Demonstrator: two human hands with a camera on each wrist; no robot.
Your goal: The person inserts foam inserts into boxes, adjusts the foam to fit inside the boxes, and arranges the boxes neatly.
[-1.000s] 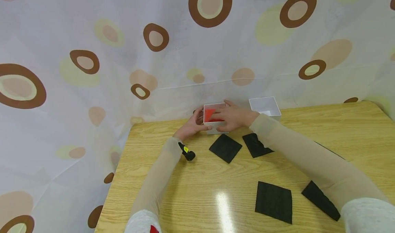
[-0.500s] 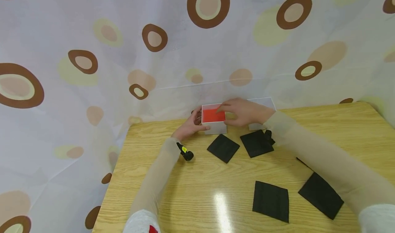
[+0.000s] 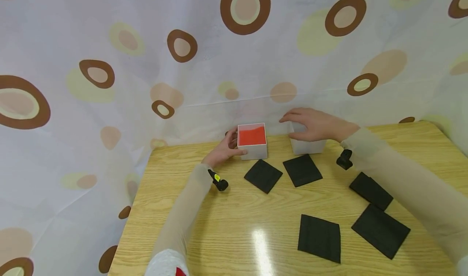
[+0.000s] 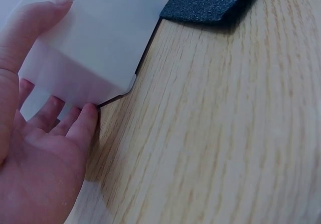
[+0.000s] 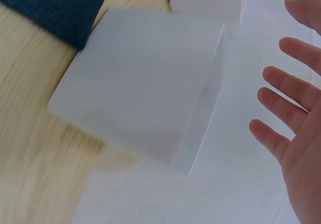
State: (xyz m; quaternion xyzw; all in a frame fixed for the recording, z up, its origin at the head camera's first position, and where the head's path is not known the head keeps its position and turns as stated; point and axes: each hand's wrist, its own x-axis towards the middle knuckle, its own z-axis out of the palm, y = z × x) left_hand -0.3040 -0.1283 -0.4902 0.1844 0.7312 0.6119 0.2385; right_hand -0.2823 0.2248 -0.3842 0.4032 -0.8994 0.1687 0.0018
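Observation:
At the table's back edge stands a white open-topped box (image 3: 254, 151) with a red cloth-like square (image 3: 252, 136) inside it. My left hand (image 3: 224, 151) grips this box by its left side. In the left wrist view the thumb lies on one face of the box (image 4: 105, 28) and the fingers on the adjoining one. To the right is a second white box (image 3: 308, 147). Over its rim hovers my right hand (image 3: 316, 124), fingers spread and holding nothing. The right wrist view shows this hand (image 5: 306, 118) apart from the second box (image 5: 140, 83); the inside is mostly hidden.
Several black squares lie on the wooden table (image 3: 219, 227): one black square (image 3: 263, 176) before the left box, another (image 3: 302, 170) before the right box. A lone square (image 3: 319, 238) lies nearer; two overlap (image 3: 380, 230) beside it. A patterned cloth (image 3: 204, 77) hangs behind.
My right hand has come out of the left box and moved right, over the second box. The red square now lies uncovered in the left box. My left hand keeps its hold.

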